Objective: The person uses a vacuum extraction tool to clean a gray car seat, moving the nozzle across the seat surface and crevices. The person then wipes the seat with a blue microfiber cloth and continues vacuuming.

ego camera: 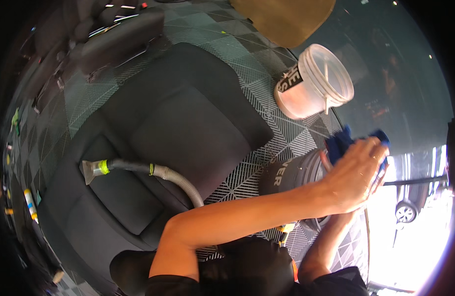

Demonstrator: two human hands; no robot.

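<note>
A bunched blue cloth (339, 145) is gripped above a dark grey bucket (288, 172) bearing light lettering. My left hand (355, 172) reaches across from the left and wraps over the cloth, knuckles up, the skin looking wet. Below and behind it, my right hand (355, 212) is pressed up close, mostly covered by the left; its fingers are hard to make out. Ends of the cloth stick out past the fingers on both sides. The bucket's mouth is partly hidden behind my left forearm.
A dark fabric car seat (190, 122) lies on ribbed floor tiles (231, 185). On it rests a clear-headed vacuum nozzle (94, 171) with its hose (175, 177). A translucent bucket (305, 98) stands beside a glossy dark panel (375, 92). A yellow-and-black tool (285, 231) is near my body.
</note>
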